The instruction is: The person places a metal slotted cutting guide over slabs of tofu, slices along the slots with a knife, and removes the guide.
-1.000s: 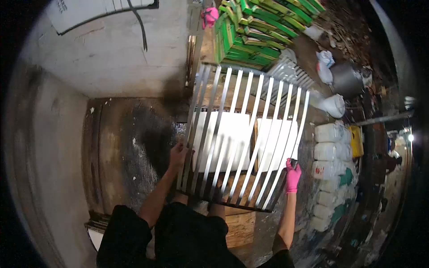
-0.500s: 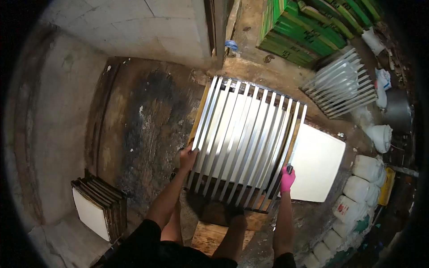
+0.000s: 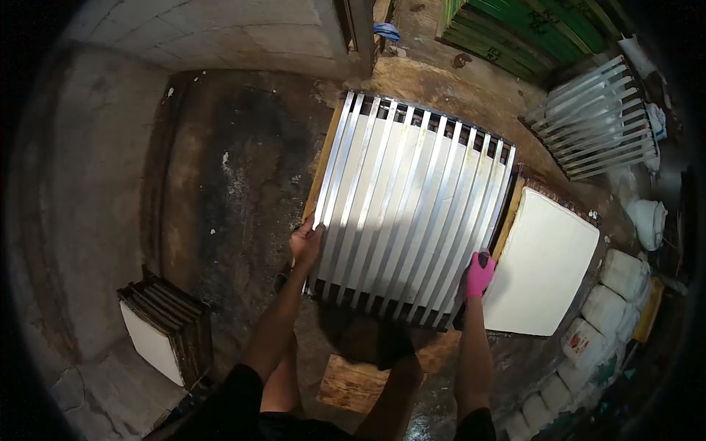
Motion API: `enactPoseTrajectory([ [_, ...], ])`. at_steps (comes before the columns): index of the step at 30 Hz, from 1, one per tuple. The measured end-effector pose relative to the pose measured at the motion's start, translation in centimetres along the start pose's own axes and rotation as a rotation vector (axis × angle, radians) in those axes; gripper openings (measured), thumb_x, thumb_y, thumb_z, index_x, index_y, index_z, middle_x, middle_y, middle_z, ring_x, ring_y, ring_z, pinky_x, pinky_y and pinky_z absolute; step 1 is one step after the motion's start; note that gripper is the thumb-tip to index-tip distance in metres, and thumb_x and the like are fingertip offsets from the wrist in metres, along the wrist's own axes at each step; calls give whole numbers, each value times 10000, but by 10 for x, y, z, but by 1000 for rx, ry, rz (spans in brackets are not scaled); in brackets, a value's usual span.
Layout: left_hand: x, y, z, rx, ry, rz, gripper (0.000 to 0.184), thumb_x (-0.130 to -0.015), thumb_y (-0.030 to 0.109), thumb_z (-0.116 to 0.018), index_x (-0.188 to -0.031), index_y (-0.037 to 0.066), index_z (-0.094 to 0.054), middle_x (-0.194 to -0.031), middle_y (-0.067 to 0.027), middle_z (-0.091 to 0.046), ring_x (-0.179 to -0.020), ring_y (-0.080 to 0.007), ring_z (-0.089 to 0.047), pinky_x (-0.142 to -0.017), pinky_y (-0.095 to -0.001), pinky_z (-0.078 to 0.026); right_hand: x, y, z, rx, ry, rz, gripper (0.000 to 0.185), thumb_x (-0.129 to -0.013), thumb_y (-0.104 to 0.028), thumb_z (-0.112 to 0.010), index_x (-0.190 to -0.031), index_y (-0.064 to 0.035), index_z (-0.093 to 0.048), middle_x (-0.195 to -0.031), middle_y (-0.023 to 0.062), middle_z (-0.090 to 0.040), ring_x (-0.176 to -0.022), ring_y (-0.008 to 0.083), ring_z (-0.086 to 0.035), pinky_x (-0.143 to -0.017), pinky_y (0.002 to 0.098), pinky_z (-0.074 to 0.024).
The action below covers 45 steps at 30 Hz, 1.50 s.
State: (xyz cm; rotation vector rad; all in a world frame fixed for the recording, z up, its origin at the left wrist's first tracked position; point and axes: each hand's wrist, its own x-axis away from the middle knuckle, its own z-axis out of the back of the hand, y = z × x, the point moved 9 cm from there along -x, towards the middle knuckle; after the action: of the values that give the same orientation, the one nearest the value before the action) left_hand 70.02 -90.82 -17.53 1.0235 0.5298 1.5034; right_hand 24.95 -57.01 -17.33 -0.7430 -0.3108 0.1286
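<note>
Floor: you stand on a dark, stained floor, pale flecks scattered over it, with a wooden board lying close to your legs.
Walls: a grey wall rises on your left, and a lighter block wall closes off the space ahead of it.
Your left hand: bare, this hand grips the left edge of the rack, thumb on top, forearm reaching forward.
Your right hand: in a pink glove, this hand is clenched on the rack's right edge, arm nearly straight.
Rack: its metal slats run away from you, tilted slightly to the right, over a white sheet; you cannot tell whether the two touch.
Left side: a stack of frames stands on edge, well apart from your left hand.
Right side: a white panel sits just beside the rack, close to your glove.
Beyond the panel: white sacks in a row, a yellow object behind them.
Far end: a second slatted rack, green boards stacked up, and a blue cloth.
</note>
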Motion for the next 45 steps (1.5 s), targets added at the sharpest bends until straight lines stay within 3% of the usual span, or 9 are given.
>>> enactPoseTrajectory([
  [10, -10, -59, -3, 92, 44, 7, 399, -885, 72, -693, -1282, 64, -659, -931, 12, -709, -770, -56, -556, -706, -257, -480, 7, -16, 2, -14, 47, 63, 338, -884, -189, -720, -1154, -4, -639, -1038, 135, -621, -965, 246, -610, -879, 355, -481],
  [19, 0, 16, -7, 5, -57, 45, 411, -913, 26, -627, -1324, 42, -621, -1095, -76, -718, -884, -78, -617, -769, -251, -492, 4, -24, 3, 97, 8, 30, 385, -895, -202, -707, -1236, -40, -634, -1043, 129, -644, -985, 269, -628, -889, 366, -487],
  [20, -2, 24, -13, 283, -63, -40, 394, -924, 44, -627, -1317, 29, -621, -1151, -119, -710, -981, -105, -632, -835, -282, -494, 3, -22, 2, 89, -15, 18, 397, -896, -218, -703, -1243, -39, -631, -1028, 130, -632, -990, 273, -619, -890, 370, -481],
  [24, 7, 17, 2, -149, -23, -119, 373, -946, 59, -618, -1319, 59, -626, -1106, -144, -724, -964, -203, -680, -839, -318, -502, 25, -20, 15, 75, -62, -19, 402, -893, -236, -704, -1231, -29, -632, -1037, 147, -644, -984, 293, -630, -887, 377, -491],
  [27, 58, -38, 33, -265, 6, 154, 363, -959, 100, -621, -1320, 60, -622, -1116, -169, -717, -983, -235, -689, -841, -325, -508, 80, 66, 21, 211, -133, -67, 409, -897, -287, -709, -1212, -34, -644, -1086, 135, -672, -984, 246, -649, -871, 360, -510],
  [35, 132, -104, 72, -380, -119, 137, 370, -972, 191, -640, -1323, 75, -625, -1150, -177, -705, -1026, -229, -677, -878, -341, -508, 155, 118, 43, 99, -175, -330, 365, -905, -197, -710, -1220, -30, -631, -1078, 100, -679, -980, 199, -648, -844, 354, -526],
  [37, 126, -76, 71, -291, -104, 111, 381, -978, 192, -625, -1334, 59, -609, -1209, -183, -678, -1088, -242, -655, -923, -339, -490, 143, 164, 38, 151, -243, -243, 399, -898, -266, -710, -1217, -38, -633, -1143, 147, -670, -1053, 286, -646, -929, 376, -499],
  [41, 86, -45, 58, -193, -132, 49, 447, -990, 206, -586, -1396, 29, -531, -1377, -196, -568, -1251, -287, -563, -1025, -364, -437, 106, 58, 71, 13, -1, -68, 441, -906, -150, -621, -1318, -6, -561, -1284, 173, -592, -1211, 300, -560, -1036, 374, -434],
  [45, 1, 30, 10, -89, -235, -121, 557, -1017, 226, -502, -1521, 56, -335, -1490, -194, -452, -1361, -338, -459, -1072, -403, -406, 123, -235, 28, 32, 13, 525, 431, -1016, -218, -496, -1395, -13, -505, -1315, 160, -540, -1191, 267, -514, -1064, 417, -371],
])
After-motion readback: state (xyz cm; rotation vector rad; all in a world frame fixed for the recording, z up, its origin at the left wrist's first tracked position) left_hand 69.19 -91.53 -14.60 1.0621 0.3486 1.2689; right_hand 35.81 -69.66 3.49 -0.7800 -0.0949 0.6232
